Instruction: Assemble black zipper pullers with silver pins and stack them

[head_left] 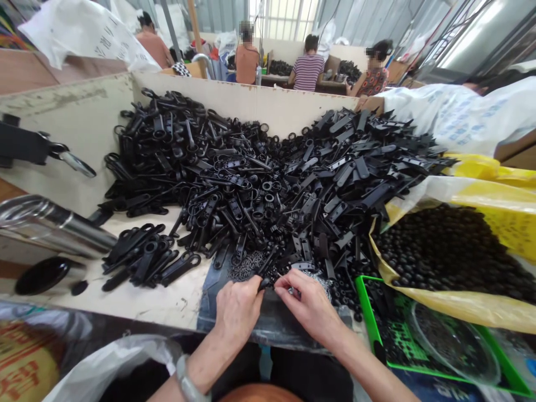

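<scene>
My left hand [238, 308] is closed round a black plastic part [265, 282], whose end shows between thumb and fingers. Just to its right, my right hand [309, 301] has thumb and forefinger pinched together close to that part; what they hold is too small to make out. Both hands are over a dark blue mat [278, 324] at the front of the bench. Behind my left hand lies a heap of small metal pieces [248, 264]. A large pile of black ring-ended plastic parts [209, 162] rises beyond, with flat black pieces [355, 151] to the right.
Finished-looking black parts [146, 254] lie in a small heap at left, near a steel flask [79, 226]. At right are a yellow bag of round black pieces [456, 251] and a green basket [374, 326] holding a clear bowl [454, 340]. Several people sit beyond the bin wall [234, 97].
</scene>
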Demonstrator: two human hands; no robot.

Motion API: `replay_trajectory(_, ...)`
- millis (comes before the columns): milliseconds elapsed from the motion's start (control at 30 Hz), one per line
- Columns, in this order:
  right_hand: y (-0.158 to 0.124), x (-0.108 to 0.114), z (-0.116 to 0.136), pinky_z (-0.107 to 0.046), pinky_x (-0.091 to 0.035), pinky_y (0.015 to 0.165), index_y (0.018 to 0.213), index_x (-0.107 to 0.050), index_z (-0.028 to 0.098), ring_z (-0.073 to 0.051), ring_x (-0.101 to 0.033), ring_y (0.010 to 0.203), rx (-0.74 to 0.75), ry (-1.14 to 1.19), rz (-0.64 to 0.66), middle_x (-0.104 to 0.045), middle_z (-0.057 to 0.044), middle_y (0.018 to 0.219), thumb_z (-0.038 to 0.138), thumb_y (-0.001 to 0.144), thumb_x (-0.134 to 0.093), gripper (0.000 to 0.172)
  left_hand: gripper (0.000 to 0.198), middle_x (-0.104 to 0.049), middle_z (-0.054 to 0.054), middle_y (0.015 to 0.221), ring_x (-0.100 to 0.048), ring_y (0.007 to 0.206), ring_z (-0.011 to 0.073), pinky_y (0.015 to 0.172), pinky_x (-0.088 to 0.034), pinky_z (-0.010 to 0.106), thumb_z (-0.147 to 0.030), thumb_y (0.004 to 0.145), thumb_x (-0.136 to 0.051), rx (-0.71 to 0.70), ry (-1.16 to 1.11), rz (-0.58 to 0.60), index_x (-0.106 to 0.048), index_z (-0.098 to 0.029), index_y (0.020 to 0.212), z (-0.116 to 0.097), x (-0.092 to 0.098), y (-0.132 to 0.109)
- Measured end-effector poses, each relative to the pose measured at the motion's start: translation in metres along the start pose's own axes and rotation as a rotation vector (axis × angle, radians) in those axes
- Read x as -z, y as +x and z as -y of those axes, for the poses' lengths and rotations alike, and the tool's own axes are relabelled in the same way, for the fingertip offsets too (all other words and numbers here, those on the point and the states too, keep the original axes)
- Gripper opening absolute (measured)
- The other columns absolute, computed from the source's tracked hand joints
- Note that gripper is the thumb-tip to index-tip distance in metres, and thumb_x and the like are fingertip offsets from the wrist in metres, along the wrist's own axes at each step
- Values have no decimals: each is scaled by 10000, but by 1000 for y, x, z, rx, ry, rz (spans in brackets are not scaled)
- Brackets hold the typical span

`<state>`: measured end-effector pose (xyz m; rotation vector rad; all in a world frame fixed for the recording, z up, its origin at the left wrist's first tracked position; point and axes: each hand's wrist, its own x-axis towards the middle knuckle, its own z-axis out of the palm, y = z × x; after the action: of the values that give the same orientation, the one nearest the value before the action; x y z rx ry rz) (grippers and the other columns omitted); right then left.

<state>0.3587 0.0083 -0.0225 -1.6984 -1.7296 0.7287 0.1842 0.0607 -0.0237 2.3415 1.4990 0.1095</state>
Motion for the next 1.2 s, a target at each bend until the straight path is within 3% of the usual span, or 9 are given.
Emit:
replay_trajectory(233,-9,-18,9,-231,-314,481,866,-744,180,-116,-394,548,-344,660,-182,-570,20,661,510,854,-713,331,233,-789,61,777,-723,727,244,679,-456,298,-261,972,-522,47,-176,-37,-747,-211,940,15,7,-11)
replay_trajectory(400,-7,-48,23,-207,-234,419,882,-725,177,-82,-271,488,-401,843,-212,-520,44,635,597,820,-722,424,286,-668,-8,624,-572,561,150,550,-416,232,-442,874,-650,293,-918,-85,-726,-168,843,21,-1,-23)
replay_trajectory(500,-3,-61,29,-211,-283,441,888,-724,183,-91,-332,505,-384,861,-236,-555,36,651,597,827,-729,418,327,-562,-48,513,-447,444,115,466,-338,219,-464,884,-635,377,-1017,-99,-721,-149,898,19,-5,-27)
replay_trajectory(633,2,-68,29,-255,-431,579,848,-734,184,-146,-515,622,-329,805,-246,-669,-16,736,599,825,-747,415,233,-707,14,717,-621,671,180,637,-446,248,-416,854,-676,290,-918,-168,-735,-193,820,21,2,-32)
replay_trajectory(767,0,-67,25,-285,-457,633,825,-753,185,-180,-570,663,-304,700,-252,-711,-42,763,594,829,-749,409,214,-671,0,644,-605,637,190,622,-415,265,-377,867,-651,248,-726,-177,-719,-209,754,27,4,-36)
replay_trajectory(900,-4,-68,28,-277,-461,605,832,-761,184,-178,-583,636,-317,696,-246,-718,-36,739,602,819,-759,419,266,-642,-21,636,-548,594,136,577,-421,218,-438,754,-790,409,-1211,-110,-728,-182,787,27,0,-35)
replay_trajectory(967,-5,-70,32,-279,-482,635,859,-761,185,-186,-617,673,-333,753,-244,-737,-40,777,585,826,-766,401,380,-486,-84,496,-386,444,79,442,-296,184,-499,690,-839,531,-1411,-51,-710,-166,821,24,0,-34)
replay_trajectory(1033,-4,-73,35,-284,-496,658,877,-761,192,-191,-636,691,-352,818,-252,-744,-36,788,561,826,-781,373,452,-340,-137,438,-233,389,48,391,-171,172,-553,674,-838,589,-1487,-19,-681,-161,835,20,3,-35)
replay_trajectory(1200,-7,-76,38,-306,-529,720,867,-759,204,-214,-681,749,-348,911,-252,-757,-36,801,525,820,-803,327,478,-294,-152,430,-162,404,26,386,-131,156,-544,628,-882,616,-1696,63,-662,-159,806,14,9,-39)
